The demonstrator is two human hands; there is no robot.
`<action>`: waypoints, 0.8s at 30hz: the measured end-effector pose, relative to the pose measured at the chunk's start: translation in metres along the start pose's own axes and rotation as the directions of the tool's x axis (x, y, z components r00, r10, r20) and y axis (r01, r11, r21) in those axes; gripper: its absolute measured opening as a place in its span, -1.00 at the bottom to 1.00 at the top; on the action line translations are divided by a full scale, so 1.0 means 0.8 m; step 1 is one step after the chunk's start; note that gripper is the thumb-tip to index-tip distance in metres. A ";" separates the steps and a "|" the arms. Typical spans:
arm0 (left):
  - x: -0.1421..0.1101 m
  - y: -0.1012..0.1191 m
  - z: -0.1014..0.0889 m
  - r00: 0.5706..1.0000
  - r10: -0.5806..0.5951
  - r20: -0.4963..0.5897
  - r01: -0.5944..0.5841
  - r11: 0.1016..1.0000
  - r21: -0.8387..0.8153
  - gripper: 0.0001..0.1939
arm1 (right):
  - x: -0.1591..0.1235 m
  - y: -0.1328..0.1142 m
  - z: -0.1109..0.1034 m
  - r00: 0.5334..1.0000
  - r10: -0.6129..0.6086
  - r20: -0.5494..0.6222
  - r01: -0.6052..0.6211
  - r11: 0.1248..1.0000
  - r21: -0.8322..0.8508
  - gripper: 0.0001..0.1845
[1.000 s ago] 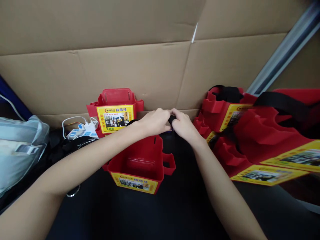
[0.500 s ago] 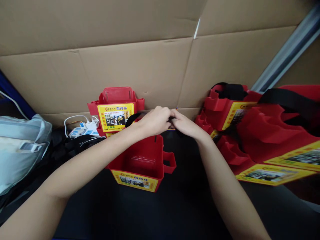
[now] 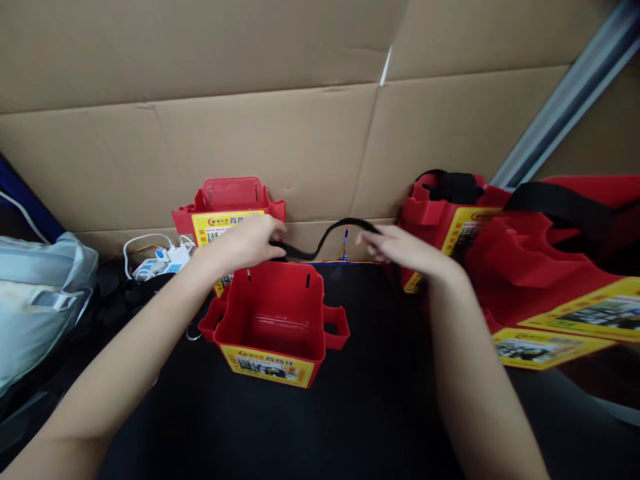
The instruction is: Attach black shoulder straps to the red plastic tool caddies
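Note:
A black strap (image 3: 327,235) runs in a loose S-curve between my two hands, above and behind a red plastic tool box (image 3: 280,323). My left hand (image 3: 250,241) is closed on the strap's left part, just past the box's back left corner. Farther right, my right hand (image 3: 395,245) grips the strap's other part, fingers curled round it. The box stands upright on a black surface, its inside bare, with slots in the back wall and a yellow label on the front. Where the strap's ends lie is hidden.
Another red box (image 3: 233,193) stands behind on the left, beside a white power strip (image 3: 163,260). Several red boxes with black straps (image 3: 450,217) are stacked at right. A pale blue bag (image 3: 45,287) lies far left. A cardboard wall (image 3: 225,147) closes off the back.
My hands have moved apart, left hand leftward and right hand rightward, and the strap now stretches between them. The boxes have stayed in place; the view shifted slightly.

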State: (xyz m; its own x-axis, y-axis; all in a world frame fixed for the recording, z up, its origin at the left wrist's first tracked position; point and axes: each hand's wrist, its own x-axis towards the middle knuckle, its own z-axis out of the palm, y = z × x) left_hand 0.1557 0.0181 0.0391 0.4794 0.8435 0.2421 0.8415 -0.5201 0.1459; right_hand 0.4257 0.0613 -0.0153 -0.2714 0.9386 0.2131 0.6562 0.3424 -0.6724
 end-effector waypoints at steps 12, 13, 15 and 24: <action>0.038 0.041 0.041 0.973 0.221 -0.058 -0.218 0.975 0.050 -0.32 | 0.001 -0.049 0.065 0.951 -0.182 0.250 0.249 0.931 -0.268 -0.72; 0.040 0.040 0.038 0.965 0.261 -0.020 -0.259 0.964 0.066 -0.44 | 0.000 -0.050 0.064 0.947 -0.201 0.253 0.267 0.927 -0.264 -0.73; 0.045 0.036 0.033 0.957 0.276 0.089 -0.281 0.959 0.042 -0.70 | -0.001 -0.052 0.059 0.928 -0.240 0.286 0.311 0.920 -0.237 -0.75; 0.033 -0.005 0.031 0.934 0.156 0.322 -0.037 0.937 -0.347 -0.74 | -0.011 0.000 -0.037 0.941 -0.101 0.324 0.092 0.995 0.043 -0.56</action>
State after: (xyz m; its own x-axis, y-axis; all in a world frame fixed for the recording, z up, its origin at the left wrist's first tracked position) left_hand 0.1713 0.0454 0.0208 0.6591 0.7496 -0.0601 0.6846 -0.5651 0.4605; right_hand 0.4493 0.0543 0.0037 -0.5493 0.8347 0.0389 0.5979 0.4251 -0.6796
